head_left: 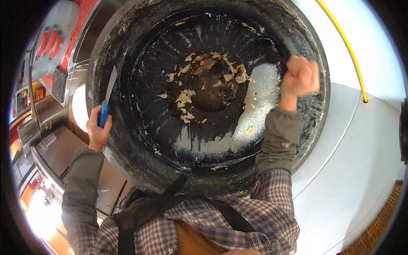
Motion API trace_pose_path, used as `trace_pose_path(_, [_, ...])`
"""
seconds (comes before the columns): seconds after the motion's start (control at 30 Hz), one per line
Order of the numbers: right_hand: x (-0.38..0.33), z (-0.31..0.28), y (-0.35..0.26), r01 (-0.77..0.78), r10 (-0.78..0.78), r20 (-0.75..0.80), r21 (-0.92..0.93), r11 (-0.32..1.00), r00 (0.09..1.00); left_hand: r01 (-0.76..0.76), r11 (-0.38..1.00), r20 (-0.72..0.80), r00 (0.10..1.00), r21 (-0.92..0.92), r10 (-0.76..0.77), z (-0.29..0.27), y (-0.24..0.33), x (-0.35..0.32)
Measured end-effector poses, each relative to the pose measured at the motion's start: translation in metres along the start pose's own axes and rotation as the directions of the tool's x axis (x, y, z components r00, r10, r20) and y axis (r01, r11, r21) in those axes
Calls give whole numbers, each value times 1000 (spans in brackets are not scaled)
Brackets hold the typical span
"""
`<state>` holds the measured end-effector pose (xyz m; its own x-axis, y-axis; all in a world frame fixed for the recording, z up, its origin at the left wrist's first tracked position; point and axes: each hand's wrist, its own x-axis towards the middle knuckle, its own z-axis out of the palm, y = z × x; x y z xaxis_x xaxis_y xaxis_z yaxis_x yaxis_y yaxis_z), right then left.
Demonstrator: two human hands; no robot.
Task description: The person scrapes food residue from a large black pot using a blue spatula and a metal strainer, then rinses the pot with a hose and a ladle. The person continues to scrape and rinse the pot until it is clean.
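Note:
A knife with a blue handle is gripped in my left hand, its long pale blade angled up over the left wall of a big round black vessel. My right hand is curled into a fist above the vessel's right inner side. It is slightly blurred, and whatever its fingers may hold is hidden. Light crumbs and dry flakes lie in the middle around a dark round hollow. A pale, wet-looking patch curves along the lower right of the blackened inner surface.
A white surface borders the vessel on the right, with a yellow cable running into it. On the left are a metal ledge, a round white object, a brown panel and red-handled items.

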<state>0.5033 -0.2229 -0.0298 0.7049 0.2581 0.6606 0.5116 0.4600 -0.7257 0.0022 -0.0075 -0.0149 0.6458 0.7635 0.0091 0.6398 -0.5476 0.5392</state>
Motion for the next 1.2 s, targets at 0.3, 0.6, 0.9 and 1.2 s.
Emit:
trace_pose_path(0.3, [6, -10, -6, 313, -319, 48, -382, 870, 946, -3, 1000, 12, 1000, -18, 3, 1, 0, -1])
trace_pose_path(0.6, [-13, -27, -9, 89, -94, -66, -83, 993, 993, -29, 999, 29, 999, -20, 30, 0, 2, 1])
trace_pose_path(0.9, [25, -13, -23, 206, -193, 93, -161, 965, 977, -15, 1000, 23, 1000, -7, 15, -1, 2, 0])
trace_pose_path(1.2, [-56, -57, 3, -458, 545, -172, 374, 807, 820, -14, 998, 68, 998, -58, 18, -3, 3, 1])
